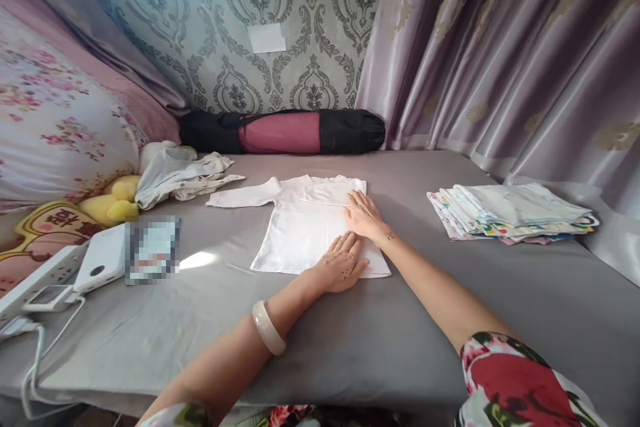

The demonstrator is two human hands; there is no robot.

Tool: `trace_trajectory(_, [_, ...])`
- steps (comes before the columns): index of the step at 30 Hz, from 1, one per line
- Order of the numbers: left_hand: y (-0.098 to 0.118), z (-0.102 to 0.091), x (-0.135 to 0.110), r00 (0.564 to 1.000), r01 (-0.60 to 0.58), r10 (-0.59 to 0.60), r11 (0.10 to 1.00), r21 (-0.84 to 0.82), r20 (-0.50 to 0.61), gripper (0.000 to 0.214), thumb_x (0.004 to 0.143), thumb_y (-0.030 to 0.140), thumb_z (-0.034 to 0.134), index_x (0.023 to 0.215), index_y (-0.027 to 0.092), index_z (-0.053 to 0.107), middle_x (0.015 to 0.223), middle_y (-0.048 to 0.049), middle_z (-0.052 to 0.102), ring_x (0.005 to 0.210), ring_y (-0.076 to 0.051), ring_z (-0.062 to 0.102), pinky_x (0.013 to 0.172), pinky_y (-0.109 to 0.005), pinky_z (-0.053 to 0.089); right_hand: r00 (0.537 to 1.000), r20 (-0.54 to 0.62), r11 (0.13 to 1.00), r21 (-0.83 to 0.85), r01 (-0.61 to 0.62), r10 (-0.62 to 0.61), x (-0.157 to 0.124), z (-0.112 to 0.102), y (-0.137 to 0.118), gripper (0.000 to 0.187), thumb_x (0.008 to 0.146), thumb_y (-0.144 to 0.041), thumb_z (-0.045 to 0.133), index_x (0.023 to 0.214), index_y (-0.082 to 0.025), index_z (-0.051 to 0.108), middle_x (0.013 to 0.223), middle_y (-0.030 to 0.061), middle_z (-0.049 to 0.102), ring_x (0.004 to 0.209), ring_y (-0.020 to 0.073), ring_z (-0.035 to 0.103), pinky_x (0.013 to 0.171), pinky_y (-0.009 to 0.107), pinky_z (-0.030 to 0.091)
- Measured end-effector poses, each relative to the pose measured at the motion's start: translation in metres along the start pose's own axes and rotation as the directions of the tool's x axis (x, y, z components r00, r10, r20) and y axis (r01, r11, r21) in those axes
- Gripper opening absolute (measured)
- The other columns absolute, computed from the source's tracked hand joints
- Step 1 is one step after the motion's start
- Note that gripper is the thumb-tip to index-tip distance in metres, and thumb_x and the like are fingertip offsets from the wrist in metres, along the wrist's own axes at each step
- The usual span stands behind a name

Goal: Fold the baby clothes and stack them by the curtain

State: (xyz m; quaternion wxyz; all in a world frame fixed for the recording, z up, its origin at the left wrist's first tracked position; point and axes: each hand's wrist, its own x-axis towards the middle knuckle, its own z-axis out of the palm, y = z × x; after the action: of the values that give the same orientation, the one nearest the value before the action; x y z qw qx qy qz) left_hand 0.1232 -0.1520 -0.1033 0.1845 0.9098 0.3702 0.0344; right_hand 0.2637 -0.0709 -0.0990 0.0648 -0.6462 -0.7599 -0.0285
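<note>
A small white long-sleeved shirt lies flat on the grey sheet in front of me. One sleeve stretches out to the left; the other is folded across the upper part of the shirt. My left hand rests flat on the lower right of the shirt, fingers extended, with a pale bangle on that wrist. Just above it, my right hand lies on the shirt's right side near the folded sleeve, its fingers stretched out. Neither hand grasps the cloth.
A stack of folded clothes sits at the right. Crumpled light garments and yellow plush toys lie at the left. Nearer are a power strip, a white power bank and a blurred-out item. A long bag lies along the wall.
</note>
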Motion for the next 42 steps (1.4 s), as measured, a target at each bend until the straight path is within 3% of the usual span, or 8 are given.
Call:
trace_trajectory(7, [-0.063, -0.017, -0.03, 0.868, 0.493, -0.48, 0.865, 0.097, -0.13, 0.067, 0.098, 0.048, 0.028, 0.149, 0.004, 0.027, 0.158, -0.0217, 0.017, 0.147, -0.032, 0.01, 0.119, -0.046, 0.013, 0.996, 0.088, 0.998, 0.055, -0.015, 0.01, 0.003, 0.033, 0.0, 0.064, 0.1, -0.042, 0.018, 0.15, -0.004, 0.028, 0.159, 0.0137, 0.023, 0.146, 0.0257, 0.018, 0.119, 0.042, 0.011])
trace_trajectory(11, [-0.096, -0.022, -0.045, 0.73, 0.676, -0.65, 0.732, 0.084, -0.211, 0.072, 0.097, 0.053, 0.028, 0.15, 0.004, 0.027, 0.158, -0.0217, 0.019, 0.147, -0.033, 0.015, 0.118, -0.046, 0.018, 0.991, 0.137, 1.0, 0.02, -0.016, 0.013, 0.005, 0.024, 0.0, 0.064, 0.099, -0.041, 0.02, 0.15, -0.004, 0.028, 0.159, 0.0138, 0.022, 0.146, 0.0254, 0.018, 0.119, 0.042, 0.012])
trace_trajectory(14, [-0.105, -0.02, -0.049, 0.682, 0.718, -0.682, 0.694, 0.061, -0.263, 0.073, 0.096, 0.054, 0.028, 0.149, 0.004, 0.029, 0.156, -0.0224, 0.022, 0.146, -0.033, 0.02, 0.117, -0.046, 0.021, 0.981, 0.191, 0.999, 0.001, -0.035, 0.034, 0.011, 0.009, -0.007, 0.061, 0.099, -0.04, 0.023, 0.147, -0.004, 0.035, 0.156, 0.0166, 0.029, 0.144, 0.0267, 0.024, 0.118, 0.044, 0.016])
trace_trajectory(20, [-0.104, -0.011, -0.048, 0.698, 0.674, -0.559, 0.724, 0.148, -0.448, 0.063, 0.097, 0.048, 0.029, 0.143, 0.006, 0.041, 0.157, -0.0187, 0.026, 0.146, -0.034, 0.018, 0.118, -0.052, 0.017, 0.982, 0.171, 0.993, 0.099, 0.057, -0.074, 0.033, 0.004, -0.053, 0.062, 0.1, -0.042, 0.018, 0.15, -0.007, 0.03, 0.16, 0.0133, 0.02, 0.148, 0.0249, 0.013, 0.119, 0.046, 0.01])
trace_trajectory(27, [-0.109, -0.005, -0.049, 0.763, 0.6, -0.501, 0.783, 0.162, -0.407, 0.059, 0.1, 0.043, 0.022, 0.144, 0.008, 0.04, 0.152, -0.0162, 0.037, 0.143, -0.029, 0.029, 0.117, -0.049, 0.025, 0.975, 0.124, 0.971, 0.176, 0.16, -0.183, 0.06, 0.026, -0.107, 0.064, 0.1, -0.042, 0.019, 0.152, -0.005, 0.022, 0.161, 0.0128, 0.014, 0.148, 0.024, 0.01, 0.119, 0.045, 0.007])
trace_trajectory(33, [-0.108, -0.007, -0.049, 0.757, 0.605, -0.509, 0.783, 0.146, -0.409, 0.057, 0.1, 0.043, 0.025, 0.143, 0.01, 0.041, 0.152, -0.0159, 0.038, 0.142, -0.03, 0.031, 0.115, -0.05, 0.028, 0.978, 0.108, 0.974, 0.156, 0.161, -0.179, 0.068, 0.033, -0.112, 0.063, 0.1, -0.041, 0.023, 0.149, -0.002, 0.028, 0.158, 0.0162, 0.023, 0.146, 0.0269, 0.018, 0.117, 0.044, 0.014])
trace_trajectory(39, [-0.106, -0.011, -0.05, 0.747, 0.603, -0.516, 0.792, 0.1, -0.419, 0.052, 0.099, 0.042, 0.028, 0.141, 0.015, 0.043, 0.15, -0.0138, 0.041, 0.141, -0.029, 0.033, 0.113, -0.05, 0.029, 0.982, 0.031, 0.978, 0.095, 0.183, -0.187, 0.084, 0.019, -0.112, 0.046, 0.1, -0.036, 0.027, 0.12, -0.014, 0.062, 0.129, 0.0154, 0.059, 0.121, 0.0276, 0.049, 0.108, 0.043, 0.027])
trace_trajectory(42, [-0.106, -0.012, -0.049, 0.746, 0.594, -0.51, 0.8, 0.083, -0.428, 0.052, 0.098, 0.042, 0.028, 0.14, 0.016, 0.043, 0.149, -0.0147, 0.042, 0.139, -0.03, 0.035, 0.112, -0.05, 0.029, 0.992, -0.014, 0.985, 0.116, 0.126, -0.125, 0.099, 0.018, -0.111, 0.041, 0.099, -0.029, 0.028, 0.116, -0.015, 0.063, 0.126, 0.015, 0.06, 0.119, 0.0264, 0.05, 0.102, 0.038, 0.033])
